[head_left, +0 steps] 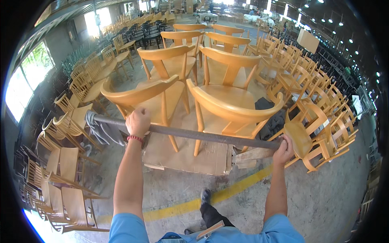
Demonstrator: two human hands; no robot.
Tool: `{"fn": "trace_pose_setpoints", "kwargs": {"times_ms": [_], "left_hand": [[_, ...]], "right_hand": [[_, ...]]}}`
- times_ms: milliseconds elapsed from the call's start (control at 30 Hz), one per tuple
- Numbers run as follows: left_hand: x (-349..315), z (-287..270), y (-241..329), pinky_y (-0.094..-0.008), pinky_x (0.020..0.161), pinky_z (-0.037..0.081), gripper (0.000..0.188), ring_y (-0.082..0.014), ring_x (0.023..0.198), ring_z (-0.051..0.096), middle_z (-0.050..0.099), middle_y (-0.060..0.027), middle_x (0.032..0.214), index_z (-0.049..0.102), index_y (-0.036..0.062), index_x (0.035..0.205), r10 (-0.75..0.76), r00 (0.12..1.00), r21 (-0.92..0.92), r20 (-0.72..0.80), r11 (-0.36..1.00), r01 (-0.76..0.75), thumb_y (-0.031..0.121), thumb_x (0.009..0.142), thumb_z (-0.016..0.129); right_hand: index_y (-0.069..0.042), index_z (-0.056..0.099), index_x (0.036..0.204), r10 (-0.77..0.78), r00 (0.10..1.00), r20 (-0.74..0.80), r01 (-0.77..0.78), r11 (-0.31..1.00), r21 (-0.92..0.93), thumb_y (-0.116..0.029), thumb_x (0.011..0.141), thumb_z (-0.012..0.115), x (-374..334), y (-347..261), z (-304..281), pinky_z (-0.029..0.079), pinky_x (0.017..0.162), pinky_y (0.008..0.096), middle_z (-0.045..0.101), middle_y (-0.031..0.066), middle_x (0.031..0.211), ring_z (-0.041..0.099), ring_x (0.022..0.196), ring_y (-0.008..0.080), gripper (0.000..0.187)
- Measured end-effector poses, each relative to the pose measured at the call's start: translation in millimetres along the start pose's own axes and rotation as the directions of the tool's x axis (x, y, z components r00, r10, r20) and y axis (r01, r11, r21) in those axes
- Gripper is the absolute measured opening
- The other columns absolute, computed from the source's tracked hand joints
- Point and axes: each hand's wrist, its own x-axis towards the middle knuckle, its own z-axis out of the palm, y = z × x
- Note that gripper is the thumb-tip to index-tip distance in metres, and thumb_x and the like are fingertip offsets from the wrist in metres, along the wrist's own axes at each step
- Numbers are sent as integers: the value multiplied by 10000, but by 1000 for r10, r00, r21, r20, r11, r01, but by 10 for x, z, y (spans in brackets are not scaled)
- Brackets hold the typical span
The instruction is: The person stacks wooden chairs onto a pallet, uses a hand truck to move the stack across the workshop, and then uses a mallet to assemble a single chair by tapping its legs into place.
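A dark grey handlebar (206, 136) runs across in front of me, sloping down to the right. My left hand (138, 122) is wrapped round it near its left end, a red beaded bracelet at the wrist. At the bar's right end my right hand (283, 150) grips it too. A grey cloth (104, 131) hangs over the left end. Just beyond the bar, light wooden chairs (237, 109) stand upright in two rows on a low platform covered with cardboard (188, 160). Dark fabric (271, 121) lies beside the nearest right chair, partly hidden by it.
More wooden chairs (75, 164) line the left side, below windows. On the right, many chairs (300, 135) are crowded together, some tipped or stacked. A yellow floor line (243, 182) curves past my foot. Black chairs (148, 34) stand farther back on the left.
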Motion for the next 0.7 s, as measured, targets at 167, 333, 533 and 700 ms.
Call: {"fn": "trace_pose_setpoints", "kwargs": {"times_ms": [167,333,533,700], "left_hand": [[670,398,198,-453,782,463,304,-385,835,612,655,-184,814,674,76,832,21,999,-13,28,1000,-21,320,817,495],[1372,768,322,-433,805,468,315,-362,869,620,667,-170,852,689,99,869,-2,999,12,39,1000,2,338,822,489],[2204,1326,465,-428,826,468,317,-356,896,622,671,-168,873,694,102,876,-22,998,6,51,1000,21,337,825,487],[2932,1841,703,-432,807,484,322,-360,870,633,671,-171,882,698,109,864,-3,999,-16,54,1000,4,350,816,490]], "right_hand": [[63,613,962,68,997,-41,-66,997,49,-8,860,454,374,390,594,496,761,314,644,126,905,616,824,205,202],[48,621,962,168,983,-73,-163,984,75,2,852,454,693,684,1334,485,782,301,646,116,912,614,830,199,206],[45,625,978,234,972,-22,-233,971,51,-32,862,472,1127,1053,2145,490,782,296,650,107,931,629,843,193,207],[46,630,975,200,979,-40,-200,980,8,-48,873,475,1546,1472,2725,495,780,300,654,105,908,630,833,184,208]]}}
